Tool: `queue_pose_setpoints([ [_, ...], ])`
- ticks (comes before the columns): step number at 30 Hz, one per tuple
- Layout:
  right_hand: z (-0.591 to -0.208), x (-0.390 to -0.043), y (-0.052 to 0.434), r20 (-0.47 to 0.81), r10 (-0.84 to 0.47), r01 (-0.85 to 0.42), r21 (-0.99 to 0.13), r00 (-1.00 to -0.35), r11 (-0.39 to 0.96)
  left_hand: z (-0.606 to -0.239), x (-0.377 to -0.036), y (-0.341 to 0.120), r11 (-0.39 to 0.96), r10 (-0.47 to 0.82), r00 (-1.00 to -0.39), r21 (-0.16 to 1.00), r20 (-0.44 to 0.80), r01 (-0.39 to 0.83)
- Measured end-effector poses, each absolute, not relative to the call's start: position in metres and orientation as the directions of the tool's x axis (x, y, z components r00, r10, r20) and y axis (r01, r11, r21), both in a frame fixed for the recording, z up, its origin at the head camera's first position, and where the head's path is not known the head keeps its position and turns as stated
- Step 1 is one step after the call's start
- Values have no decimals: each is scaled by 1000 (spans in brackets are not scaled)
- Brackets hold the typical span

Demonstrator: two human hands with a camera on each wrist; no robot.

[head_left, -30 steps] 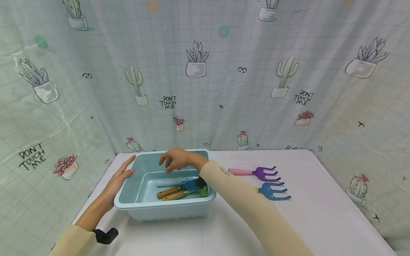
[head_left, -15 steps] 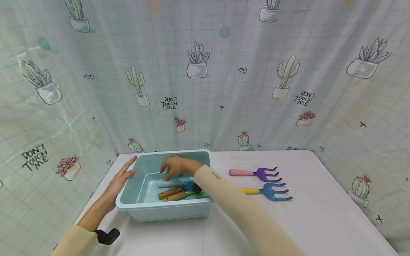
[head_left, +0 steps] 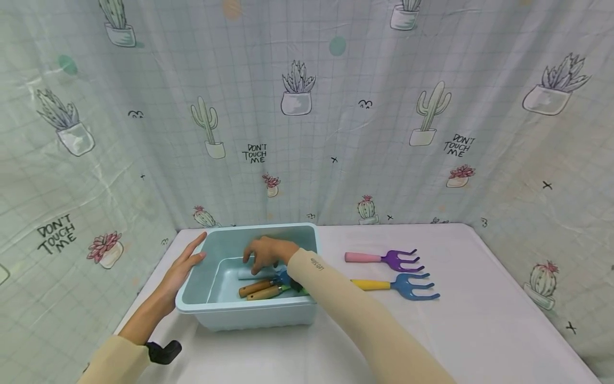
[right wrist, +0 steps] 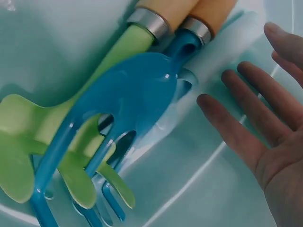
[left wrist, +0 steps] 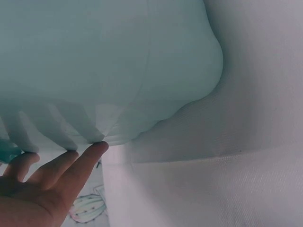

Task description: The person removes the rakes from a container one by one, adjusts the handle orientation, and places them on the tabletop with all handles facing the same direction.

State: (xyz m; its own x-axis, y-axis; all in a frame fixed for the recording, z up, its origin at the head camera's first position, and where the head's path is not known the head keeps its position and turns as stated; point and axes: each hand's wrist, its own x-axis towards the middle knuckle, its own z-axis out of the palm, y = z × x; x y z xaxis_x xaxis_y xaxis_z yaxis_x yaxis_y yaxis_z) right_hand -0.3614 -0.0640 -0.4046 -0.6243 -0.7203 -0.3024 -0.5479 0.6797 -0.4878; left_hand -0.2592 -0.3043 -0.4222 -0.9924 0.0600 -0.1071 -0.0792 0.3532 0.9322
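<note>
My left hand (head_left: 176,274) lies against the left side of a pale blue plastic bin (head_left: 254,318), fingers straight. In the left wrist view, its fingertips (left wrist: 98,147) touch the bin's wall. My right hand (head_left: 268,253) is down inside the bin, over a pale blue handle (head_left: 249,273). The right wrist view shows its fingers spread and loosely bent beside that pale handle (right wrist: 227,49), holding nothing. Beside the handle lie a blue hand fork (right wrist: 137,85) and a green hand rake (right wrist: 28,123), both wooden-handled, the fork over the rake. The pale-handled tool's head is mostly hidden beneath them.
Right of the bin, a purple hand fork with a pink handle (head_left: 363,257) and a blue one with a yellow handle (head_left: 371,285) lie on the white table (head_left: 479,298). My right forearm (head_left: 364,320) crosses the bin's right rim. A cactus-print curtain (head_left: 331,128) surrounds the table.
My right hand has lowered from above the bin to down inside it, close to the pale handle. My left hand keeps its place at the bin's left side.
</note>
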Motion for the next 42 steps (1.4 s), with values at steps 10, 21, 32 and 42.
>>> queue_pose_setpoints([
  [10,-412,-356,-64,-313,-710,-596,-391,-630,701,-422,-259,-304,352,59,-992,933,-109,-81],
  [21,-421,-357,-70,-275,-744,-686,-289,-609,668,-421,-257,-304,337,62,-992,938,-112,-85],
  [32,-417,-360,-68,-275,-765,-676,-359,-583,644,-419,-257,-303,344,56,-991,934,-119,-92],
  [42,-406,-364,-69,-215,-810,-720,-376,-545,584,-418,-259,-302,352,51,-989,929,-141,-114],
])
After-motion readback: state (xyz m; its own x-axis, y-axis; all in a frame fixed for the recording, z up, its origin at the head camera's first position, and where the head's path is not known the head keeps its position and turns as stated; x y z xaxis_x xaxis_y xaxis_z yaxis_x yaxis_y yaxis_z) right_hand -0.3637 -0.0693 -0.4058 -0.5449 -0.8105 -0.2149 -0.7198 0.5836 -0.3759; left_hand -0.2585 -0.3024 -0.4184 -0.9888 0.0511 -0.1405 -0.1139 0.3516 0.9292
